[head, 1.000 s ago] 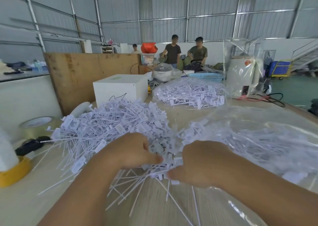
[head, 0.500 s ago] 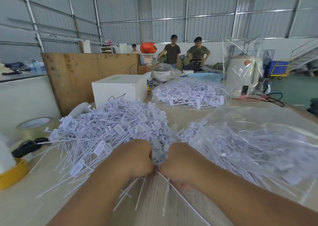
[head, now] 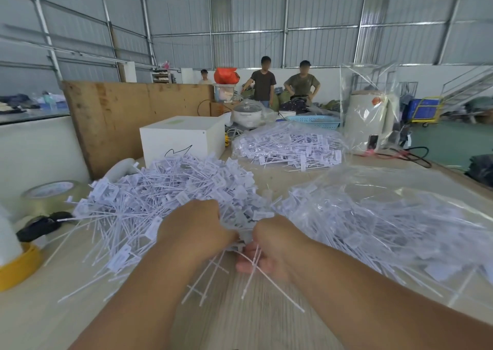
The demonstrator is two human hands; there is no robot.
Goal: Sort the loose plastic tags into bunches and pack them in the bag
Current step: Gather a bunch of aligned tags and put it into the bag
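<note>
A small bunch of thin white plastic tags (head: 246, 265) is sitting between the two hands at the near edge of the pale wooden table (head: 256, 323), its flat label heads gathered up where the knuckles are meeting and its long tails fanning down toward the person, so the long axis is running roughly away from the body. The right hand (head: 269, 245) is curling its fingers round the tails and is gripping the bunch; the left hand (head: 196, 229) is closing against the heads from the other side, fingers bent in among the tags, though exactly what it is pinching is hidden. Just beyond and left of the left hand, the big loose heap of white tags (head: 165, 197) is lying, touching it. To the right, the clear plastic bag already holding tags (head: 394, 216) is spreading just beside the right hand, so that hand looks better placed to carry the bunch over. Farther back, a second filled clear bag (head: 288, 147) is resting.
</note>
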